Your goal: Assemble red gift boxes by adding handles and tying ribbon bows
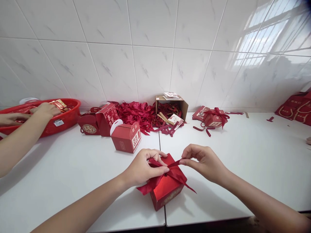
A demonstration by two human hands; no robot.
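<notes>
The red gift box [165, 190] sits over the seam between two white tops of the bench [267, 161], near the front edge. Bare bench top stretches to its left and, more widely, to its right as far as the red bags [296, 108]; beyond its far side, the things along the tiled wall [155, 71] limit the room.

Over the box, the left hand [145, 164] is closed, thumb and fingers pinching the bow ribbon [178, 176] at its middle. Just right of the box, the right hand [204, 161] pinches one ribbon end between thumb and fingertips.

Far left of the box, a red basin [48, 127] holds packets [58, 104], with another person's hands in it. Behind the box, a cardboard carton [184, 111] lies open towards it, dark red strips [170, 108] inside and spilling out. Left of that carton is a ribbon heap [136, 113]; nearer the gift box stands a handled red box [123, 138].
</notes>
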